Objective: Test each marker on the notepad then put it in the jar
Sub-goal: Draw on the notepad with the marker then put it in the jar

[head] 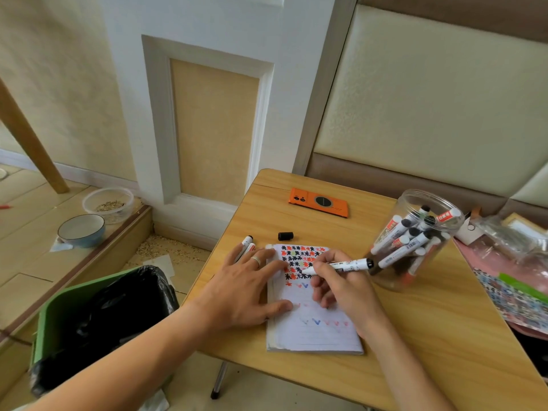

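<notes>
While the left hand (252, 287) lies flat on the notepad (314, 327), the right hand (341, 287) grips a marker (344, 266).

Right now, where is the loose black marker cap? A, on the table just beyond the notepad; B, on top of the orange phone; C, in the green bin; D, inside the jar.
A: the black cap lies on its side on the bare table, just past the top edge of the notepad, apart from the jar and the orange phone.
</notes>
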The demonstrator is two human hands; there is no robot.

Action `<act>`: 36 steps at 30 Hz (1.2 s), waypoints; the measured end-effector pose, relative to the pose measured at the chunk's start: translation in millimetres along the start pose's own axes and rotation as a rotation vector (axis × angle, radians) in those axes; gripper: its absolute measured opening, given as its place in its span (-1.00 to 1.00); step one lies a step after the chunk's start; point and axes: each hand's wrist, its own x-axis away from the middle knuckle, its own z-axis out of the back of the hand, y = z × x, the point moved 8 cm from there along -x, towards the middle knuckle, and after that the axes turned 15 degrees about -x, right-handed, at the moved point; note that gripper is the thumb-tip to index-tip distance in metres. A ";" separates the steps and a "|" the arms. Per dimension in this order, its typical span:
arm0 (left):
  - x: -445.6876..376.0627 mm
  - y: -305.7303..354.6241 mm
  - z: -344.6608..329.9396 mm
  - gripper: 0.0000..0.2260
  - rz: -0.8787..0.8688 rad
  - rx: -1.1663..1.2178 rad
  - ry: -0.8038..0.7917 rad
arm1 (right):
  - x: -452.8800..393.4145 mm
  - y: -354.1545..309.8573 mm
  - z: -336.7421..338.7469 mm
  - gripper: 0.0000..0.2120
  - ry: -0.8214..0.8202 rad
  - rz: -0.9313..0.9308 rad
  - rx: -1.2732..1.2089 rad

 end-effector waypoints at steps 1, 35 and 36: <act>-0.2 0.0 -0.3 -0.26 -0.001 -0.009 0.001 | -0.1 1.2 -1.6 -0.93 -0.016 -0.008 0.021; -1.1 0.6 -5.2 -0.19 -0.015 -0.034 -0.030 | -0.6 11.1 -3.3 -0.86 0.089 0.049 0.192; -0.9 0.6 -5.3 -0.19 -0.014 -0.040 -0.031 | -0.4 10.6 -4.0 -0.86 0.085 0.056 0.189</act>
